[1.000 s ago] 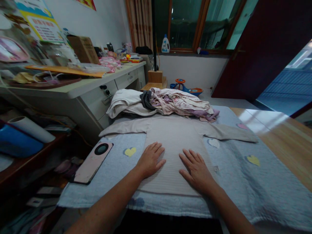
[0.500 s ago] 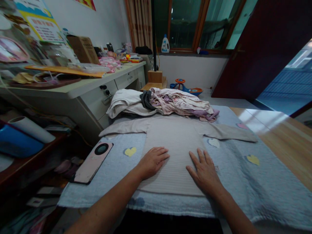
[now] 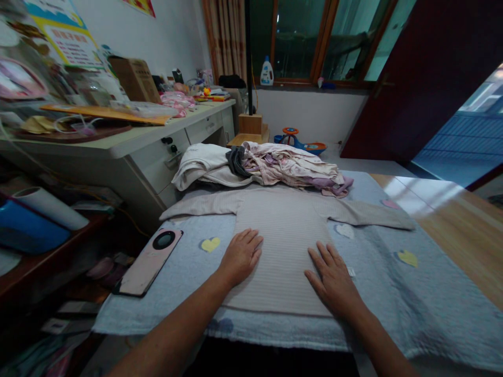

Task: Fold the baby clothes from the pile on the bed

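Note:
A pale pink ribbed long-sleeved top (image 3: 283, 256) lies flat and spread out, sleeves stretched sideways, on a light blue towel (image 3: 393, 309) printed with hearts. My left hand (image 3: 240, 256) rests palm down on the top's left part, fingers apart. My right hand (image 3: 334, 280) presses flat near the top's right side edge, holding nothing. A pink-backed phone (image 3: 149, 262) lies on the towel to the left of my left hand.
Beyond the top sits a heap of crumpled pale clothes (image 3: 271, 166). A cluttered white desk with drawers (image 3: 157, 162) runs along the left, above a low shelf holding a white roll (image 3: 51, 208). A wooden tabletop (image 3: 451, 235) borders the right.
My right hand has slid rightward toward the top's side edge. My left hand has shifted slightly, and the top and towel look unchanged.

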A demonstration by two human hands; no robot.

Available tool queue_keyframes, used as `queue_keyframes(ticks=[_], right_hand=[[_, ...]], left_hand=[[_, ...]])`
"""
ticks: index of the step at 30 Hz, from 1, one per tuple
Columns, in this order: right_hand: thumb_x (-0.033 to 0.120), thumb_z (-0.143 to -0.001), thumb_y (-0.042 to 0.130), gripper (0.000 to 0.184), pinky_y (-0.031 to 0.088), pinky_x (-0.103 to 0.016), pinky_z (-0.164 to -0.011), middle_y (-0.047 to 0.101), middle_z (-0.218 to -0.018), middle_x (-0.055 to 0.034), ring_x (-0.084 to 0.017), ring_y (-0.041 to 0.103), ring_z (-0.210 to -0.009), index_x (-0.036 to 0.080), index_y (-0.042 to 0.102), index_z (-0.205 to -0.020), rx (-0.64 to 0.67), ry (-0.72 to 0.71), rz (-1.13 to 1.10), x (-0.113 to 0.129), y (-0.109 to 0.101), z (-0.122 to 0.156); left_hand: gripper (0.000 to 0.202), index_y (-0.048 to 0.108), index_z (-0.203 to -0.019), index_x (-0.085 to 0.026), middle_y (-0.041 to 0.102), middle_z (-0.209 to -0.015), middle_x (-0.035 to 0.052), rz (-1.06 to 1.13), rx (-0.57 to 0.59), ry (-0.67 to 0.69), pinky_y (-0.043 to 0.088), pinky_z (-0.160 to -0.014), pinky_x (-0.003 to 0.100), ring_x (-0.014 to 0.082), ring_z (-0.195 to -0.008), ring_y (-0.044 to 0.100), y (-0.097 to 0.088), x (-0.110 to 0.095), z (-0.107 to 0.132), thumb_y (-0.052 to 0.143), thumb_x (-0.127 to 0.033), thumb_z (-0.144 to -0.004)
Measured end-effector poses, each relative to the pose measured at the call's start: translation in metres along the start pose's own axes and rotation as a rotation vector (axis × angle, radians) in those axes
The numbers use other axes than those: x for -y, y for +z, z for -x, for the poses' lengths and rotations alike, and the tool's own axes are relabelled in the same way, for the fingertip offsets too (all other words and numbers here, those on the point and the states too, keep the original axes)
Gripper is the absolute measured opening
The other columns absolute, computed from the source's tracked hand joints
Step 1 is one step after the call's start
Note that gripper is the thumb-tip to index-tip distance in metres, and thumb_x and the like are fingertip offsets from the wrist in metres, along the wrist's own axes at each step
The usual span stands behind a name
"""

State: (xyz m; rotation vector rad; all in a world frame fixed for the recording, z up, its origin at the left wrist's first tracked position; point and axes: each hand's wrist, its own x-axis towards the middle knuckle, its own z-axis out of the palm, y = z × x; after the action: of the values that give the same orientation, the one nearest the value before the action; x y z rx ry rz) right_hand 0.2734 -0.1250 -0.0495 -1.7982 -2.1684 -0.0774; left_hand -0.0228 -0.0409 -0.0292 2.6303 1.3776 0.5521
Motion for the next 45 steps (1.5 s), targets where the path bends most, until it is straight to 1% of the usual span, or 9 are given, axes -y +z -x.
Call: queue_keyframes(ticks=[6,11,15,19,24,30,36,41,45], right_hand=[[0.038,-0.092,0.056,0.026,0.041,-0.052,-0.110,0.059,-0.135,-0.0175,-0.033,0.050,-0.130,0.017,0.066,-0.105,-0.081,-0.005,-0.118,0.000,-0.008,-0.003],[0.025,-0.092,0.052,0.015,0.044,-0.050,-0.106,0.065,-0.121,-0.0142,-0.030,0.056,-0.120,0.020,0.064,-0.086,-0.070,-0.018,-0.194,0.025,-0.015,-0.018],[0.024,-0.093,0.052,0.025,0.039,-0.050,-0.112,0.059,-0.137,-0.0141,-0.029,0.049,-0.132,0.020,0.067,-0.111,0.022,-0.126,-0.223,0.056,-0.013,-0.031],[0.031,-0.094,0.055,0.045,0.029,-0.055,-0.117,0.045,-0.154,-0.0110,-0.031,0.036,-0.144,0.027,0.057,-0.139,0.180,-0.221,-0.173,0.071,-0.010,-0.034],[0.033,-0.095,0.057,0.046,0.029,-0.054,-0.118,0.041,-0.157,-0.0106,-0.030,0.034,-0.146,0.028,0.057,-0.140,0.219,-0.228,-0.152,0.058,-0.011,-0.027],[0.029,-0.092,0.058,0.032,0.037,-0.054,-0.114,0.052,-0.148,-0.0126,-0.030,0.046,-0.139,0.023,0.066,-0.123,0.083,-0.181,-0.210,0.032,-0.012,-0.013],[0.027,-0.091,0.057,0.008,0.044,-0.051,-0.108,0.061,-0.136,-0.0149,-0.029,0.053,-0.129,0.021,0.062,-0.089,0.015,-0.107,-0.288,0.025,-0.012,-0.009],[0.025,-0.092,0.055,0.015,0.044,-0.048,-0.108,0.062,-0.133,-0.0142,-0.028,0.054,-0.128,0.022,0.058,-0.078,0.026,-0.074,-0.312,0.024,-0.016,-0.008],[0.028,-0.093,0.055,0.019,0.045,-0.048,-0.106,0.062,-0.132,-0.0145,-0.028,0.056,-0.124,0.022,0.057,-0.074,0.021,-0.035,-0.325,0.015,-0.017,-0.005]], left_hand=[[0.038,0.061,-0.131,-0.018,0.057,-0.143,0.0107,-0.046,-0.009,-0.028,0.038,-0.114,0.050,0.0306,-0.136,0.046,0.002,0.000,0.000,0.056,-0.025,-0.094],[0.041,0.060,-0.131,-0.019,0.056,-0.143,0.0124,-0.055,-0.011,-0.006,0.038,-0.113,0.051,0.0323,-0.136,0.045,0.002,-0.001,0.001,0.059,-0.031,-0.093],[0.044,0.060,-0.132,-0.017,0.055,-0.144,0.0143,-0.052,-0.010,0.006,0.035,-0.114,0.053,0.0337,-0.137,0.044,0.001,-0.002,0.002,0.060,-0.036,-0.092],[0.048,0.059,-0.133,-0.018,0.053,-0.145,0.0144,-0.047,-0.010,0.012,0.034,-0.115,0.052,0.0336,-0.138,0.043,-0.001,-0.002,0.003,0.061,-0.041,-0.091],[0.054,0.058,-0.135,-0.017,0.051,-0.147,0.0160,-0.054,0.014,0.017,0.033,-0.115,0.053,0.0353,-0.139,0.041,-0.001,-0.002,0.004,0.063,-0.045,-0.089],[0.048,0.059,-0.133,-0.019,0.052,-0.146,0.0163,-0.063,0.006,0.059,0.034,-0.113,0.058,0.0368,-0.139,0.041,0.001,-0.003,0.004,0.063,-0.041,-0.091],[0.025,0.068,-0.116,-0.026,0.063,-0.132,0.0069,0.008,0.037,0.304,0.046,-0.105,0.042,0.0237,-0.121,0.056,-0.004,-0.007,0.005,0.056,-0.019,-0.095],[0.030,0.066,-0.119,-0.024,0.064,-0.129,0.0067,0.022,0.079,0.308,0.048,-0.103,0.040,0.0233,-0.117,0.057,-0.008,-0.008,0.011,0.054,-0.013,-0.094],[0.032,0.063,-0.126,-0.023,0.059,-0.138,0.0093,0.049,0.080,0.264,0.043,-0.110,0.045,0.0255,-0.124,0.054,-0.013,-0.009,0.019,0.057,-0.022,-0.094]])
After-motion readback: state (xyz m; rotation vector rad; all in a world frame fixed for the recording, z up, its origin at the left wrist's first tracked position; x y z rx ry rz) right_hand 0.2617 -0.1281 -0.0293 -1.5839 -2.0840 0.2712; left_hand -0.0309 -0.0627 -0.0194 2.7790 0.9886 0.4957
